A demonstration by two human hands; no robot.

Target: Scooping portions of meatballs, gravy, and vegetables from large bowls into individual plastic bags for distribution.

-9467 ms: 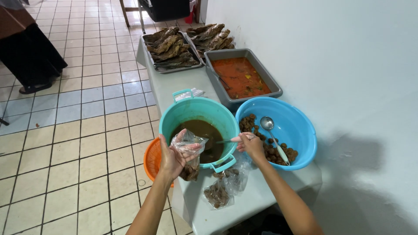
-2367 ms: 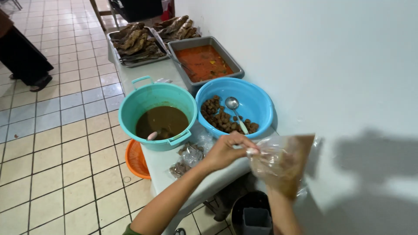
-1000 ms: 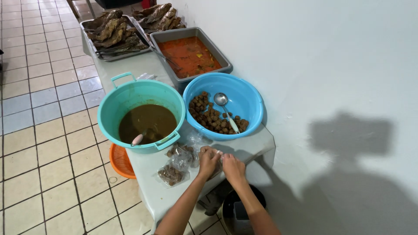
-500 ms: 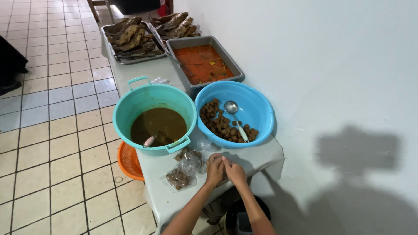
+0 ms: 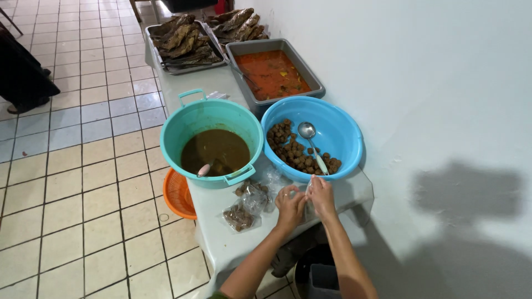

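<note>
My left hand (image 5: 290, 206) and my right hand (image 5: 321, 194) are close together over the table's front edge, just below the blue basin (image 5: 348, 145). Both pinch a thin clear plastic bag (image 5: 308, 186) between their fingertips. To the left of my hands lie two filled clear bags of dark food (image 5: 241, 215) on the table. The blue basin holds brown meatballs (image 5: 293, 155) and a metal ladle (image 5: 306, 130). Beside it a teal tub (image 5: 183, 124) holds brown sauce (image 5: 216, 150) with a pink ladle handle (image 5: 204, 170) leaning in it.
A grey tray of orange-red curry (image 5: 271, 72) and two trays of fried fish (image 5: 180, 39) stand farther back on the grey table (image 5: 221, 243). An orange basket (image 5: 178, 195) sits at the table's left side. A black bin (image 5: 316, 274) stands below. A person in dark clothes (image 5: 25, 72) is far left.
The filled bag I held out to the right 2.4 s ago is out of my hands. Both hands have come to the table's front edge and stay close together there.
</note>
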